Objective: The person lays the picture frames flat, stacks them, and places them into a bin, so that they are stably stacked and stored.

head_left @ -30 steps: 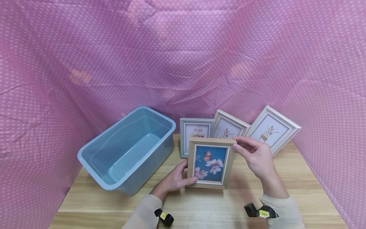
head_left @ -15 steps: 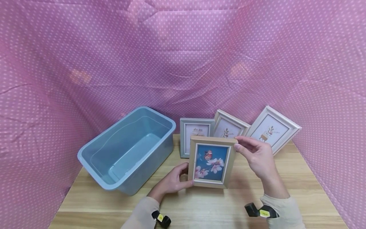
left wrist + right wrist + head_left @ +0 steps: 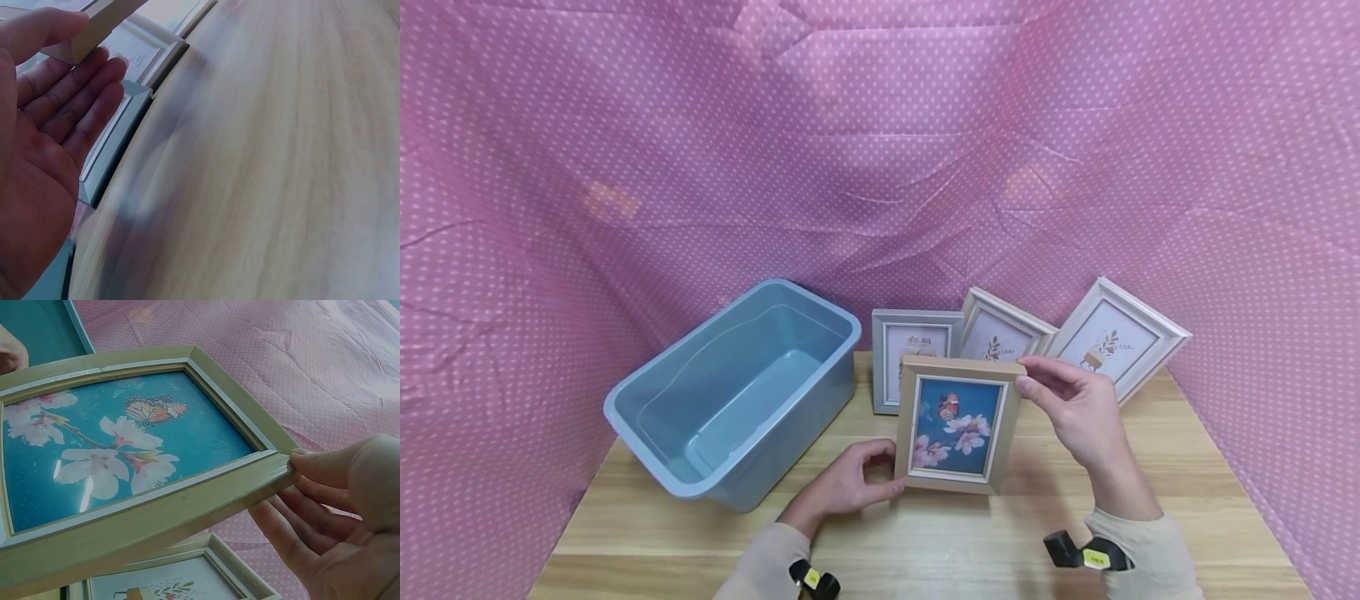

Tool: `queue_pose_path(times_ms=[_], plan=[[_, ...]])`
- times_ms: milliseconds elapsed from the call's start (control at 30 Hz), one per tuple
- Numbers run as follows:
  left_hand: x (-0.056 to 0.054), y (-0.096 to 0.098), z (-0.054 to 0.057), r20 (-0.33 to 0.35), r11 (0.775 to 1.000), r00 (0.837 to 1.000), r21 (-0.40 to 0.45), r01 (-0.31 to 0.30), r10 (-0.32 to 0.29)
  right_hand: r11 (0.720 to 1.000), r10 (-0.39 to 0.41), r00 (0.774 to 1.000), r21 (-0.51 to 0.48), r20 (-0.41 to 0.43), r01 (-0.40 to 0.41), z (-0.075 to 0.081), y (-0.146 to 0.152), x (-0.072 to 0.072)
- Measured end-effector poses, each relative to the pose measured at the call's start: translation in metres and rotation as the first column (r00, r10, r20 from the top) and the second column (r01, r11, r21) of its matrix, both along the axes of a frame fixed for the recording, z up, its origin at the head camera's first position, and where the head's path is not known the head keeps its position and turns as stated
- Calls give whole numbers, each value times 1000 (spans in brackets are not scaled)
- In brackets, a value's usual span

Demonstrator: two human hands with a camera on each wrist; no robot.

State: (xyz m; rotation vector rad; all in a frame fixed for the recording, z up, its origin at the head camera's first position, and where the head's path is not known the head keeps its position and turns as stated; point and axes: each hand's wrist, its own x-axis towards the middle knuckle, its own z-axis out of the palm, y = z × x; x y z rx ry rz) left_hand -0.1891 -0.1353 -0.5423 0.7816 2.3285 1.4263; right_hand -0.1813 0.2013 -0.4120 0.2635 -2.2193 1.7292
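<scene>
Wide wooden table (image 3: 955, 550), blue tub (image 3: 797, 442) parked at the left, and here's the tan frame (image 3: 957, 433), right of it, in front of the grey frame (image 3: 880, 358)! The right hand (image 3: 1078, 412) has it pinched at the upper right corner, thumb on the front, fingers behind. Left hand (image 3: 850, 479), fingers loosely extended, thumb by the lower left corner; contact there unclear.
</scene>
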Motion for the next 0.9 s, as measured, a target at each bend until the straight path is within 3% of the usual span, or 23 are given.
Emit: queue_pose_path(times_ms=[300,600,900], plan=[[6,-5,-2,-18,999,999,24,-49,49,1000,-17,999,20,41,16,0,-1,1],[9,-9,-9,12,985,993,119,-122,121,1000,-26,996,14,87,25,-4,1,2],[12,-15,-8,45,968,982,168,-186,181,1000,-15,994,-19,104,17,-13,1,6]])
